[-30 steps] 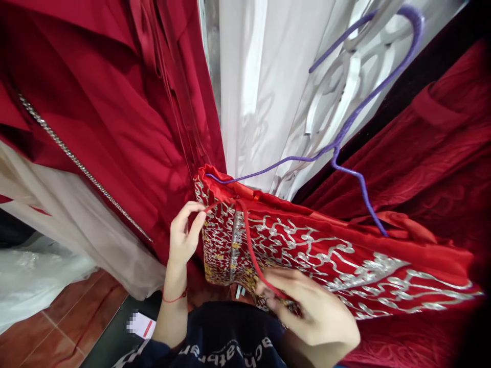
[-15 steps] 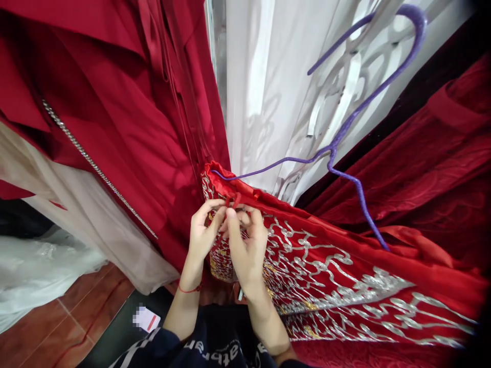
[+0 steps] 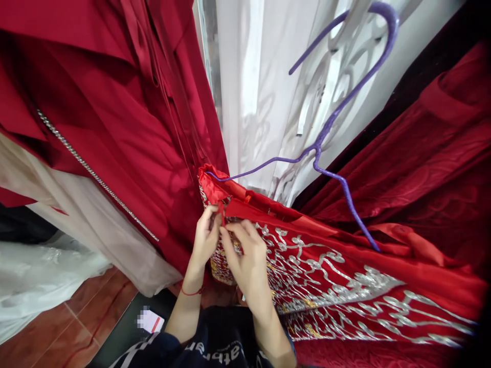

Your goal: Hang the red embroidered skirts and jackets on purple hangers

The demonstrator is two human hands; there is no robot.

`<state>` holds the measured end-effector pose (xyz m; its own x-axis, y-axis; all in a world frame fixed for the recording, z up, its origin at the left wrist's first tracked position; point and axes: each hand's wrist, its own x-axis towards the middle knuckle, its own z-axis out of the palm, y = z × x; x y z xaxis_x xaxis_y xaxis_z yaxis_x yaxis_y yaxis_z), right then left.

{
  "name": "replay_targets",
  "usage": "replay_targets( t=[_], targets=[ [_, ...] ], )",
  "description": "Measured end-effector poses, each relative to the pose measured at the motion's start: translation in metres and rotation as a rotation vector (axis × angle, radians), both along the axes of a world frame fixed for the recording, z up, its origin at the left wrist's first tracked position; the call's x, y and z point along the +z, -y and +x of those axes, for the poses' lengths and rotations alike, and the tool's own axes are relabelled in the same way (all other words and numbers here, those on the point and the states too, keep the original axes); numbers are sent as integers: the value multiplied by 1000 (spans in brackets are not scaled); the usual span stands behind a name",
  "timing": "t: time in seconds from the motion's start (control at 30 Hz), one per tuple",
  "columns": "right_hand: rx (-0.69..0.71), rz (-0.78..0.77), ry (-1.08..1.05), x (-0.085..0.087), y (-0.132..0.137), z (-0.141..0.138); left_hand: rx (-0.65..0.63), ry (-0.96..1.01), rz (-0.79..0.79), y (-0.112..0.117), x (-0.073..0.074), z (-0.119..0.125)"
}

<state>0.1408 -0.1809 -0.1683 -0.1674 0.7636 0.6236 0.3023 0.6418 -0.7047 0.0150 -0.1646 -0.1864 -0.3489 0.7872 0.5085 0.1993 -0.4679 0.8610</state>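
A red skirt-like garment with silver and gold embroidery hangs from a purple wire hanger, whose arms reach inside its satin top edge. Close to the garment's left end, a thin red cord stands out at that edge. My left hand pinches the cord between thumb and fingers. From the right, my right hand grips the cord just below, thumb against bent fingers. The fingertips of both hands nearly meet, and they partly hide the cord's ends.
Red cloth with a beaded silver strip hangs on the left, cream fabric below it. White scrollwork metal supports the hanger. Dark red velvet hangs at right. A white card lies on a dark surface at lower left.
Both hands have drawn slightly down from the top edge, and the cord between them is now stretched straighter. The view has shifted, so the hanger appears farther left.
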Motion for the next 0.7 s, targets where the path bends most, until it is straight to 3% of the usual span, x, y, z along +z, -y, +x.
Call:
replay_targets(
  t=[0.1,0.2,0.27,0.33,0.4,0.5,0.6,0.63,0.7],
  targets=[
    [2,-4,-93,1,0,20,-69,89,5,-1,-1,-7],
    [180,-72,-155,1,1,29,-222,156,83,5,0,-26],
    [281,-177,-229,-1,2,30,-289,2,142,11,2,-41],
    [282,-266,-292,-4,1,30,-275,-261,99,17,3,-51],
    [172,-276,-303,-6,-1,31,-73,-465,13,22,4,-52],
    [3,-221,-190,-5,-2,35,465,-497,40,26,4,-39],
    [132,-210,28,-1,-2,40,832,-322,152,25,4,-25],
    [228,-206,89,0,-3,42,872,-239,192,24,4,-24],
    [406,-176,129,0,-4,44,705,-76,214,24,3,-24]
  ],
)
